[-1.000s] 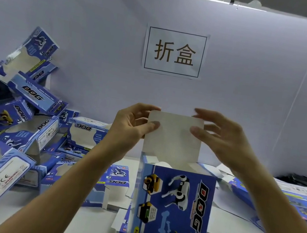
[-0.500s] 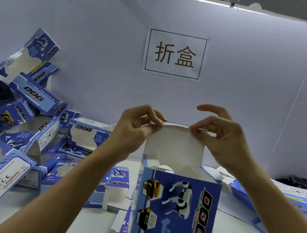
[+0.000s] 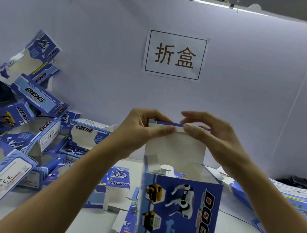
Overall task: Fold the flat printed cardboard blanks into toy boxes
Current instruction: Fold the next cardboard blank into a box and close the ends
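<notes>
A blue toy box [image 3: 178, 211] printed with robot dogs and "DOG" stands upright in front of me, its top open. Its white lid flap [image 3: 175, 148] rises from the back wall, and the flap's narrow end tab is bent forward along the top edge. My left hand [image 3: 142, 128] pinches the left end of that tab with thumb and fingers. My right hand [image 3: 208, 135] pinches the right end, index finger raised above it. Small side flaps lie folded inside the box mouth.
A heap of folded blue boxes [image 3: 18, 115] fills the left side, up against the white partition [image 3: 99, 47]. Flat blanks [image 3: 295, 203] are stacked on the right. Loose blanks [image 3: 114, 190] lie on the white table behind the box. A paper sign [image 3: 175, 55] hangs on the partition.
The lid flap stood flat and tall a second ago. Both hands have bent its top edge forward into a tab and moved lower and closer together along the crease.
</notes>
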